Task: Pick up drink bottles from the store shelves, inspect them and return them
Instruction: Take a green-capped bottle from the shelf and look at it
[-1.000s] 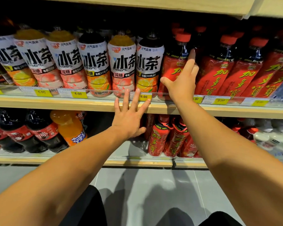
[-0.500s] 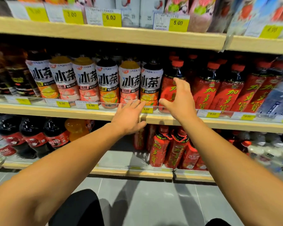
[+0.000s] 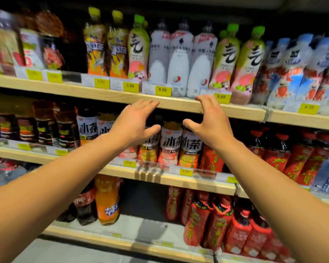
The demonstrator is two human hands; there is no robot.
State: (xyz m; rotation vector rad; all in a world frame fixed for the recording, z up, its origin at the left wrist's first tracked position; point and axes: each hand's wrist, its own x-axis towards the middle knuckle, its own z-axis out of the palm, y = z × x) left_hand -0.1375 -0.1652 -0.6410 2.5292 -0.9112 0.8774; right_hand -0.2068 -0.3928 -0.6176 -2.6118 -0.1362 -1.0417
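Note:
Both my hands are raised in front of the shelves and hold nothing. My left hand (image 3: 135,123) is open, its fingers reaching up to the edge of the upper shelf (image 3: 103,94). My right hand (image 3: 209,120) is open too, fingers curled near the same edge, just below a row of three white bottles (image 3: 179,59). Behind my hands on the middle shelf stand iced tea bottles with white labels (image 3: 171,143). Red-labelled bottles (image 3: 300,160) stand to their right.
The upper shelf also holds yellow-capped bottles (image 3: 95,46), green-capped pink bottles (image 3: 249,59) and blue-white bottles (image 3: 296,69). Yellow price tags (image 3: 162,89) line the shelf edges. The bottom shelf has an orange soda bottle (image 3: 106,202), dark cola bottles and more red bottles (image 3: 217,221).
My right hand has left the red-capped bottles and both hands have risen to the upper shelf edge. The view has tilted up, bringing the upper shelf's bottles into sight.

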